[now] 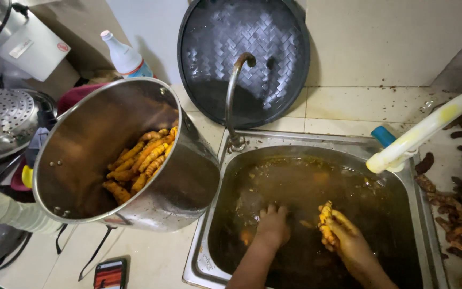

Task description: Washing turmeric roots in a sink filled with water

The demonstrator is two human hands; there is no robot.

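Observation:
My right hand (pixel 348 241) holds a bunch of orange turmeric roots (pixel 326 220) just above the brown water in the steel sink (pixel 209 251). My left hand (pixel 272 225) is under the murky water, fingers spread downward; whether it grips anything is hidden. A big steel pot (pixel 183 182) leans tilted on the counter left of the sink, with several washed orange roots (pixel 140 160) piled inside. A curved tap (pixel 235 91) rises behind the sink.
A round dark woven-pattern tray (pixel 241 43) leans against the wall. Dark unwashed roots (pixel 455 214) lie on the right counter beside a white, yellow-stained handle (pixel 423 131). A perforated steel lid (pixel 1 120), white bottle (pixel 124 56) and phone (pixel 109 274) are left.

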